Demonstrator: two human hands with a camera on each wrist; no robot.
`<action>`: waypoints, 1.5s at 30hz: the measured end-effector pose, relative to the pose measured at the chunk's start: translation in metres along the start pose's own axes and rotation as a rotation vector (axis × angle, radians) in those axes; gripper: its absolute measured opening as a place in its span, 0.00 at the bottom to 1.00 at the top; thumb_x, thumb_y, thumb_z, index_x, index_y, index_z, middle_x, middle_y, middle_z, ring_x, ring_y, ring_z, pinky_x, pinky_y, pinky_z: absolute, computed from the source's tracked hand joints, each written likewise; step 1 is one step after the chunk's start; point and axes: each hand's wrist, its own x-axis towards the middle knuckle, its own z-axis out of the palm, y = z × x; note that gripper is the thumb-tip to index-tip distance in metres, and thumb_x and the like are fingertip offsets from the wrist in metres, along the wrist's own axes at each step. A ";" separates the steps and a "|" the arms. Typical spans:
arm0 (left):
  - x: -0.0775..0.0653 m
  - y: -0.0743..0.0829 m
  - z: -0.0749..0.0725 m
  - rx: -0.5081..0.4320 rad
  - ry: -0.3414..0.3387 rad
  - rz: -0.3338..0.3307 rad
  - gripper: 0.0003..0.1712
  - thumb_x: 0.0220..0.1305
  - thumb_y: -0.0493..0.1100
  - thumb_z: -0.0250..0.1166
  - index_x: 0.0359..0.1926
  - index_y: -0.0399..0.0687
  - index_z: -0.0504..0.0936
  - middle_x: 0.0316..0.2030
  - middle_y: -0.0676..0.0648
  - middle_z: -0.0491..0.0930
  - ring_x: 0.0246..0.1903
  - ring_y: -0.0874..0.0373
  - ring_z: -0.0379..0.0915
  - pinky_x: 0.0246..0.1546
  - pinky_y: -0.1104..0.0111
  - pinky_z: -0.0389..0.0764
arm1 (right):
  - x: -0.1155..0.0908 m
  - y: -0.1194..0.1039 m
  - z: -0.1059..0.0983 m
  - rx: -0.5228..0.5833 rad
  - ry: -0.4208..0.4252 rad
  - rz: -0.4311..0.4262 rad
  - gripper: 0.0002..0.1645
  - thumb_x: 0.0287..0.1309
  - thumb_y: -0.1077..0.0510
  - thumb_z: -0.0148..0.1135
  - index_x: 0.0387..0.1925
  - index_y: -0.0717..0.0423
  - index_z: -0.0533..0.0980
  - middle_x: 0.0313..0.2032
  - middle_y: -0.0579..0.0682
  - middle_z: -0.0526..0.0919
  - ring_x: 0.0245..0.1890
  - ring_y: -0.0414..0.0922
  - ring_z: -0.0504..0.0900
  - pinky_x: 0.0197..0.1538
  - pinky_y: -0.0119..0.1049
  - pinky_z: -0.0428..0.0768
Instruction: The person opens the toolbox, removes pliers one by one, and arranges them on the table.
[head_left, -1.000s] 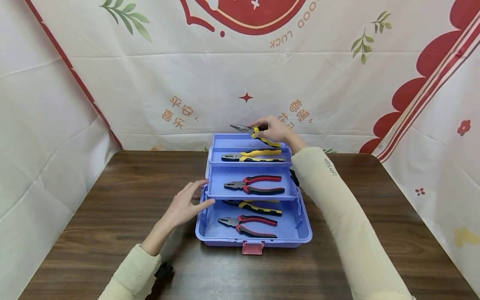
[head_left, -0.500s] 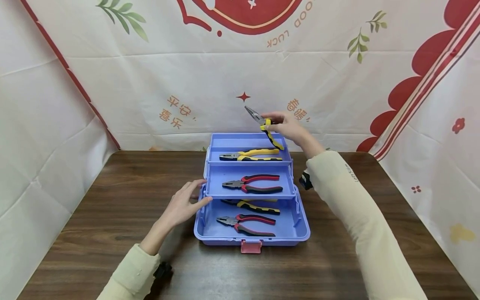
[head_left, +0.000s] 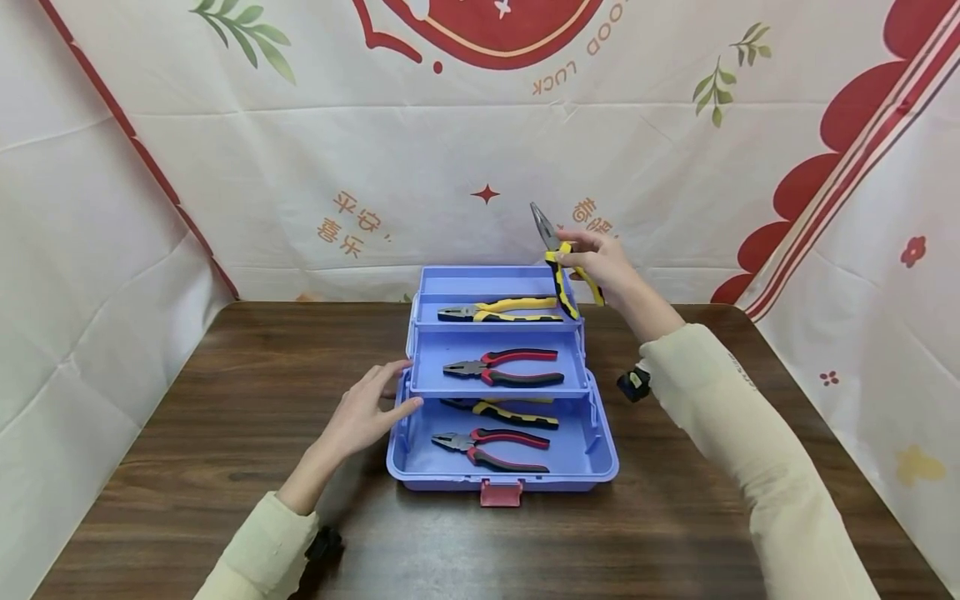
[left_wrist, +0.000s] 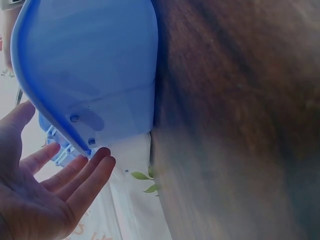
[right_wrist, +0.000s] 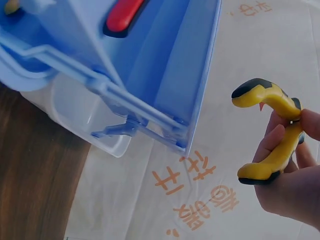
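My right hand (head_left: pixel 600 262) grips long-nose pliers (head_left: pixel 564 260) with yellow and black handles, raised above the back right corner of a blue toolbox (head_left: pixel 502 482). Their jaws point up; in the right wrist view the pliers' handles (right_wrist: pixel 272 155) spread apart. My left hand (head_left: pixel 367 408) lies at the box's left side, fingers extended, fingertips by its rim (left_wrist: pixel 55 122). Yellow-black pliers (head_left: pixel 498 311) lie in the upper tray, red-black pliers (head_left: pixel 506 367) in the middle tray. The bottom holds red-black pliers (head_left: pixel 491 450) and yellow-black pliers (head_left: pixel 510 412), partly hidden under the tray.
The toolbox stands open on a dark wooden table (head_left: pixel 262 400), its pink latch (head_left: pixel 500 493) facing me. A printed white cloth (head_left: pixel 300 167) hangs behind the table and along both sides. Bare table top extends left and right of the box.
My right hand has moved to the right with the long-nose pliers, away from the box's back. The pliers have turned from nearly level to upright. My left hand stays put.
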 end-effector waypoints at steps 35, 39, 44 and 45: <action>-0.003 0.002 0.002 0.126 0.055 0.030 0.33 0.53 0.58 0.61 0.58 0.54 0.67 0.49 0.44 0.71 0.39 0.54 0.74 0.34 0.55 0.73 | -0.060 0.049 -0.050 0.423 0.038 0.285 0.34 0.54 0.60 0.58 0.62 0.59 0.58 0.35 0.43 0.75 0.33 0.37 0.74 0.31 0.28 0.74; -0.003 0.003 0.002 0.124 0.050 0.022 0.33 0.53 0.59 0.60 0.59 0.54 0.66 0.49 0.45 0.71 0.39 0.54 0.74 0.34 0.55 0.73 | -0.067 0.060 -0.053 0.451 0.054 0.314 0.28 0.54 0.59 0.59 0.57 0.55 0.64 0.37 0.44 0.74 0.35 0.38 0.74 0.33 0.28 0.75; -0.003 0.002 0.002 0.126 0.049 0.029 0.34 0.53 0.60 0.59 0.59 0.53 0.66 0.49 0.44 0.71 0.39 0.53 0.74 0.34 0.55 0.73 | -0.074 0.075 -0.055 0.465 0.047 0.335 0.18 0.55 0.60 0.58 0.49 0.51 0.68 0.35 0.44 0.76 0.33 0.38 0.74 0.31 0.28 0.75; -0.003 0.002 0.002 0.125 0.051 0.030 0.33 0.53 0.60 0.60 0.59 0.53 0.66 0.49 0.44 0.71 0.39 0.53 0.74 0.34 0.55 0.73 | -0.075 0.079 -0.055 0.464 0.044 0.339 0.18 0.55 0.60 0.57 0.49 0.51 0.67 0.34 0.43 0.76 0.33 0.38 0.74 0.30 0.27 0.75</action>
